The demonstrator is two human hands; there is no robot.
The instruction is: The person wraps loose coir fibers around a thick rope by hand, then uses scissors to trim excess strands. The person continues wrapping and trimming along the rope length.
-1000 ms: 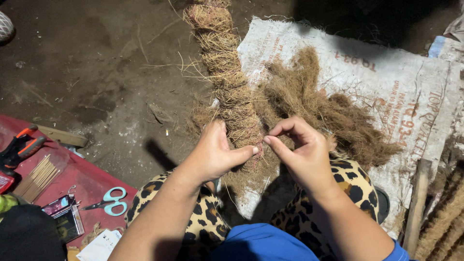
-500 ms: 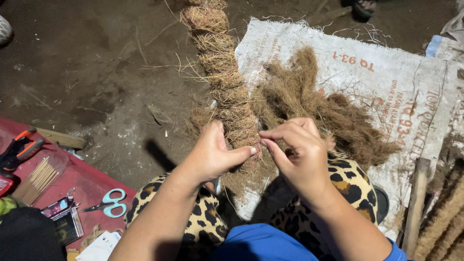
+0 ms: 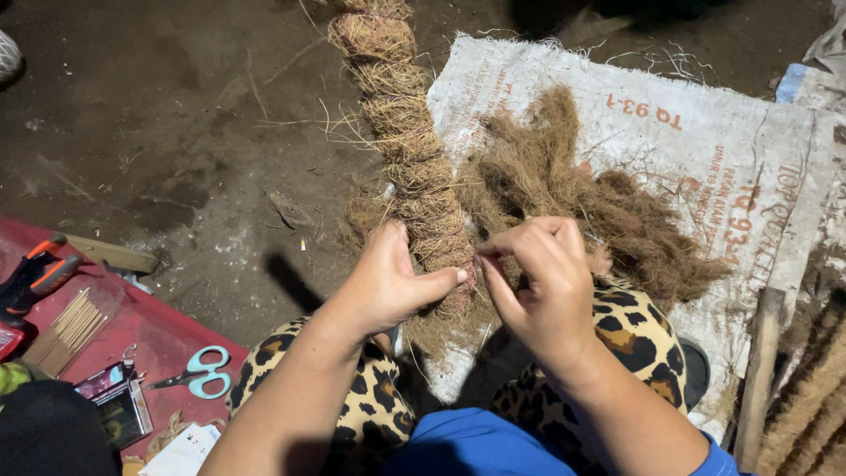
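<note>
A long roll of brown coconut fibre bound with thread (image 3: 401,132) runs from the top of the view down to my lap. My left hand (image 3: 388,282) grips its near end, thumb pressed across it. My right hand (image 3: 538,282) pinches at the same end with thumb and fingers, seemingly on a thin thread that is too fine to see clearly. Behind my right hand, a loose heap of coconut fibre (image 3: 573,185) lies on a white woven sack (image 3: 731,150). My knees in leopard-print cloth (image 3: 634,344) are under the hands.
A red mat (image 3: 150,339) at lower left holds teal-handled scissors (image 3: 198,375), a bundle of thin sticks (image 3: 66,330), an orange-and-black tool (image 3: 40,273) and small packets. A wooden stick (image 3: 758,379) and more fibre rolls (image 3: 811,405) stand at the right. Dark dirt floor lies beyond.
My right hand has closed in on the roll's end, fingers curling over beside my left thumb. The left hand keeps its grip.
</note>
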